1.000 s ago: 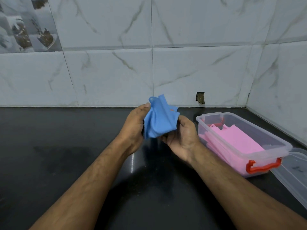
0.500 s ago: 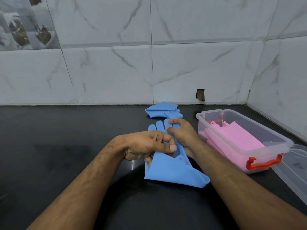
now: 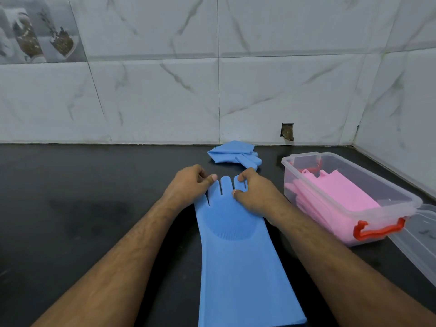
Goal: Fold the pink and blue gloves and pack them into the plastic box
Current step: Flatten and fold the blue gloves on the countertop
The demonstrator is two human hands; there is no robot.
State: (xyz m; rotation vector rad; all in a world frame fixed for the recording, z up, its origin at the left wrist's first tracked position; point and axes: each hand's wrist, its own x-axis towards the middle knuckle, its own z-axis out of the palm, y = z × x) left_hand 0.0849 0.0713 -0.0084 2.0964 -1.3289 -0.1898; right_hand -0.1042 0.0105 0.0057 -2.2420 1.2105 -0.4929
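Note:
A long blue glove (image 3: 238, 251) lies flat on the black counter, fingers pointing away from me, cuff at the bottom edge of the view. My left hand (image 3: 188, 187) pinches its fingers on the left side. My right hand (image 3: 252, 190) pinches the fingers on the right side. A second blue glove (image 3: 232, 155), folded, lies near the wall behind my hands. To the right stands the clear plastic box (image 3: 398, 197) with a red latch; folded pink gloves (image 3: 339, 201) lie inside it.
The box's clear lid (image 3: 424, 241) lies on the counter right of the box. Tiled walls close off the back and the right side. The black counter (image 3: 82, 220) stretches away to the left.
One second ago both hands held a bunched blue glove in the air. That one now lies folded near the wall, and the second blue glove is spread out flat under my hands.

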